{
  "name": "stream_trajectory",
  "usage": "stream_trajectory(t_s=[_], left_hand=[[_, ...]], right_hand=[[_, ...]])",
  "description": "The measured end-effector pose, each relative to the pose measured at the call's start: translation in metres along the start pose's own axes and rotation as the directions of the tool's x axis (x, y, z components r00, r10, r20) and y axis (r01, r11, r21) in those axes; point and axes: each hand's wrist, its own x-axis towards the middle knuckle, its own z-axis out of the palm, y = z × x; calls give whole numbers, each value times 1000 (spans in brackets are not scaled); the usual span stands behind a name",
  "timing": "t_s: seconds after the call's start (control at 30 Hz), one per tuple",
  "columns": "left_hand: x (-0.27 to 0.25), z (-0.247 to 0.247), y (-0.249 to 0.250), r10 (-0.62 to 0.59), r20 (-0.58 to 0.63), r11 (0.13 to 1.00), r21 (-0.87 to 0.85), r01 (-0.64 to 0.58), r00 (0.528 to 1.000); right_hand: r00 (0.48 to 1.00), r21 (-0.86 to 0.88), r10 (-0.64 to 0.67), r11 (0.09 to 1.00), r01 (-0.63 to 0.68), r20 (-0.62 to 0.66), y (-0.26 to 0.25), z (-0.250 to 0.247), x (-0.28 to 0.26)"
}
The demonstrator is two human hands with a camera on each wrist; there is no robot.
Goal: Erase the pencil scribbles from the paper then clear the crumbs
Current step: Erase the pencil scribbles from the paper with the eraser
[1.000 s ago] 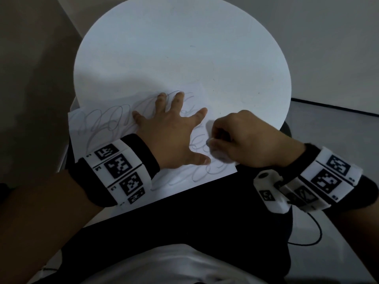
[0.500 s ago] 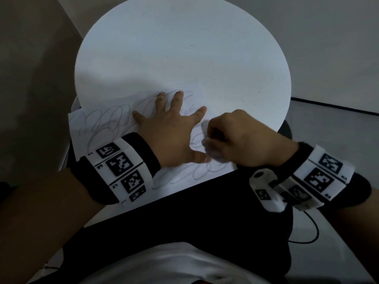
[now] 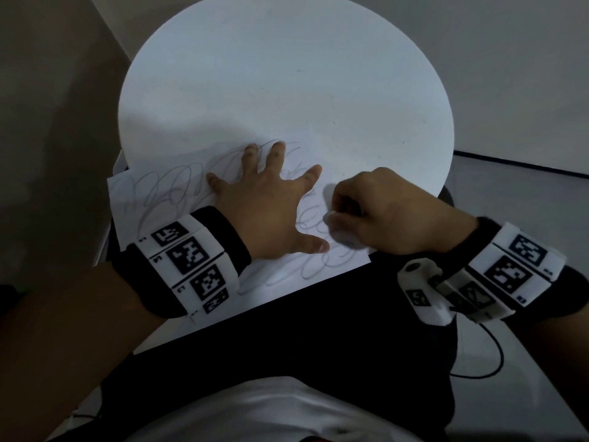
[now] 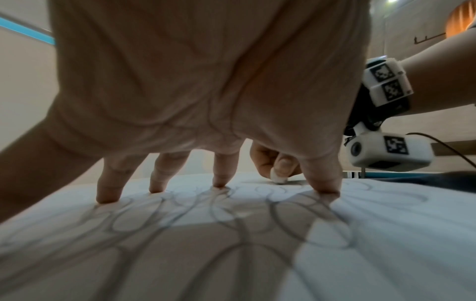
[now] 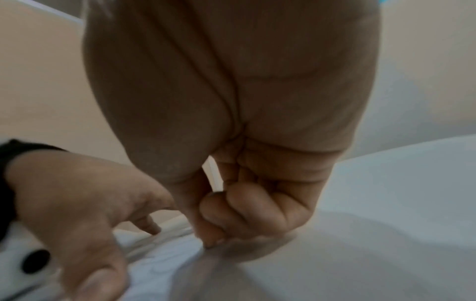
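A white sheet of paper (image 3: 153, 215) covered in looping pencil scribbles (image 3: 165, 193) lies on the near part of a round white table (image 3: 287, 74), and it overhangs the near edge. My left hand (image 3: 271, 205) lies spread flat on the paper, fingertips (image 4: 108, 195) pressing it down. My right hand (image 3: 366, 215) is curled just right of the left thumb and pinches a small white eraser (image 4: 279, 179) against the paper. In the right wrist view the curled fingers (image 5: 231, 215) hide the eraser. No crumbs can be made out.
The far half of the table is bare white surface. Grey floor and a wall with a dark skirting line (image 3: 526, 164) lie to the right. My dark-clothed lap (image 3: 318, 330) sits under the paper's near edge. A thin black cable (image 3: 490, 355) loops from the right wrist band.
The right hand with the eraser has slid a little to the left and away from me across the paper. The left hand stays pressed in place.
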Motion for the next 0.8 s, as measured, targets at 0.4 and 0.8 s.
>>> stream_trajectory(t_s=[0.4,0.8], left_hand=[[4,0,-4,-11,-15,1000,-7,11,1000],[5,-2,-7,-22,-13,1000,-12,22,1000]], right_hand=[[999,-34,-7,999,5,-48,-1,2,-1],[998,-16,-20,1000,20,-57,1,3,-1]])
